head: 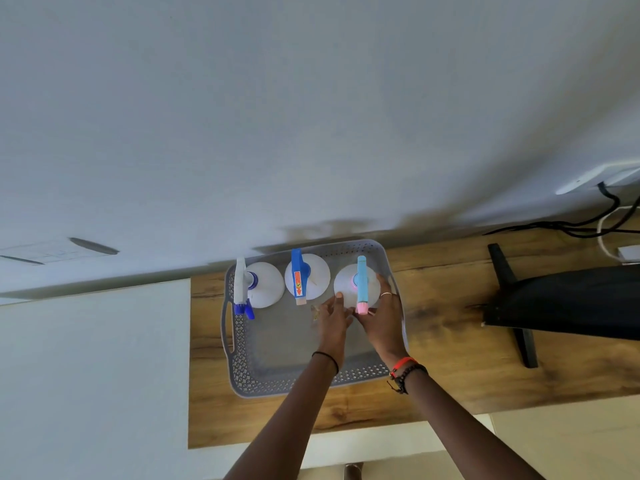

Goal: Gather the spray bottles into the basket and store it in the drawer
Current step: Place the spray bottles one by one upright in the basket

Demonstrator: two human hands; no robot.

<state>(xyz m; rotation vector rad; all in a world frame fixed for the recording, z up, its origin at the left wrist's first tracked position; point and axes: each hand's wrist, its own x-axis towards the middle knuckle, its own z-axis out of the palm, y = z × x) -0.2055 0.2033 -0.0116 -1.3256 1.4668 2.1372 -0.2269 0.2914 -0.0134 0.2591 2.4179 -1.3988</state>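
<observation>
A grey perforated basket sits on the wooden top. Three white spray bottles stand upright along its far side. The left bottle has a white and dark-blue sprayer, the middle bottle a blue sprayer with an orange label, the right bottle a light-blue sprayer with a pink nozzle. My right hand is wrapped around the right bottle's right side. My left hand touches that bottle's left front with its fingers spread.
The wooden top runs to the right, where a black monitor on a black stand leans over it. Cables and a white power strip lie at the far right by the wall. A white cabinet surface adjoins on the left.
</observation>
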